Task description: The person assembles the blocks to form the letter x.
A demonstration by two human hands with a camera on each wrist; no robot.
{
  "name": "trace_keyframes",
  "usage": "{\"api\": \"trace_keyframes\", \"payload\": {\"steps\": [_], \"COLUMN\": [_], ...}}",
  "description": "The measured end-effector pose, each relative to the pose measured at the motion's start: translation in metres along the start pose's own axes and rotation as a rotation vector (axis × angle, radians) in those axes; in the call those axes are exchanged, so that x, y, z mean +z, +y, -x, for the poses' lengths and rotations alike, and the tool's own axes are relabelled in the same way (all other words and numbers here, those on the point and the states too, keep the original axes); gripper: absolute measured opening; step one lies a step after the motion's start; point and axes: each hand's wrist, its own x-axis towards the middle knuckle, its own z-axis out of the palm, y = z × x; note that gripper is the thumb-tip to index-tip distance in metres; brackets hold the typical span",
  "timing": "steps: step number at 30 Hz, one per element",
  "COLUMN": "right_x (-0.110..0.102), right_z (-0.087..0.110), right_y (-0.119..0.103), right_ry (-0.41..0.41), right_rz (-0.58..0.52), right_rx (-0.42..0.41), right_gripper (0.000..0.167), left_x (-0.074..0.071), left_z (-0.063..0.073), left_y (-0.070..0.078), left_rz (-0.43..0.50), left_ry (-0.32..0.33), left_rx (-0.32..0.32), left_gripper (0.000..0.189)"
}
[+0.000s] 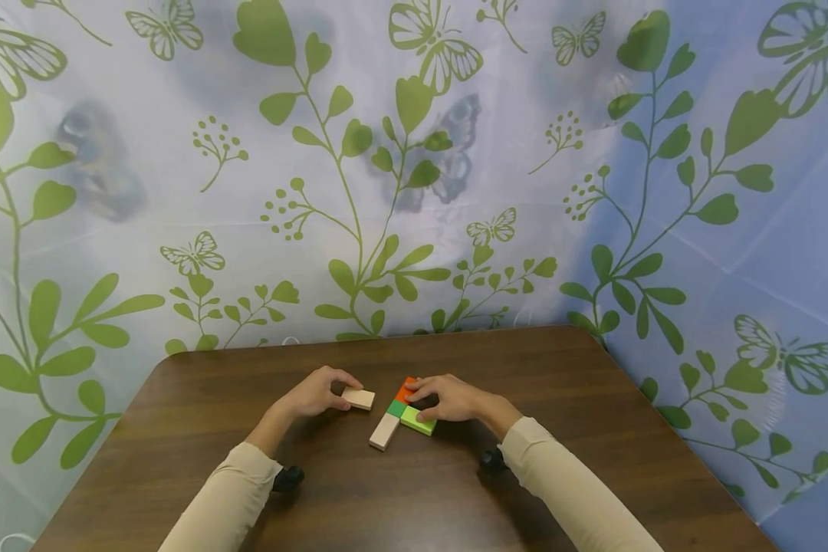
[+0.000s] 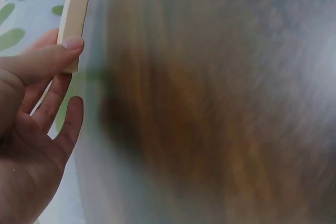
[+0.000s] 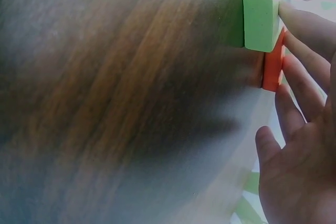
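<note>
Left of the group of blocks, my left hand [image 1: 315,392] pinches a plain wooden block [image 1: 359,398] between thumb and fingers; the left wrist view shows the thumb pressed on the block's [image 2: 75,14] lower end. My right hand [image 1: 453,399] lies over the group's right side. Its thumb touches a light green block [image 1: 418,420], while its fingertips rest along an orange block [image 1: 405,389], partly covered by them. A darker green block [image 1: 396,409] sits between these two. Slanting toward the near side from it is another plain wooden block [image 1: 384,432].
A brown wood-grain table [image 1: 386,506] with rounded far corners carries the blocks. Behind it hangs a pale curtain [image 1: 248,192] with green leaves and butterflies, continuing along the right side. Dark wrist devices [image 1: 288,479] show below both sleeves.
</note>
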Motion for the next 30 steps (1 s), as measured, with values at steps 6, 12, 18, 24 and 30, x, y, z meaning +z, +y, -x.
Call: {"api": "trace_keyframes", "payload": {"steps": [6, 12, 18, 24, 30], "right_x": [0.0, 0.001, 0.001, 0.001, 0.001], "right_z": [0.001, -0.001, -0.001, -0.001, -0.002], "right_y": [-0.002, -0.001, -0.001, -0.001, -0.001], "right_ry": [-0.002, -0.003, -0.009, -0.008, -0.001], "right_rz": [-0.008, 0.0, 0.001, 0.001, -0.008], "right_rx": [0.011, 0.005, 0.017, 0.022, 0.019], "right_gripper": [0.046, 0.047, 0.047, 0.047, 0.046], "left_x": [0.012, 0.016, 0.018, 0.02, 0.022], "left_z": [-0.005, -0.01, -0.013, -0.018, -0.023], "left_y": [0.001, 0.0, 0.0, 0.001, 0.002], "left_rz": [0.036, 0.04, 0.05, 0.072, 0.071], "left_ry": [-0.006, -0.009, -0.02, -0.05, -0.076], "left_rx": [-0.053, -0.06, -0.063, -0.076, -0.097], "left_gripper": [0.033, 0.033, 0.033, 0.034, 0.035]}}
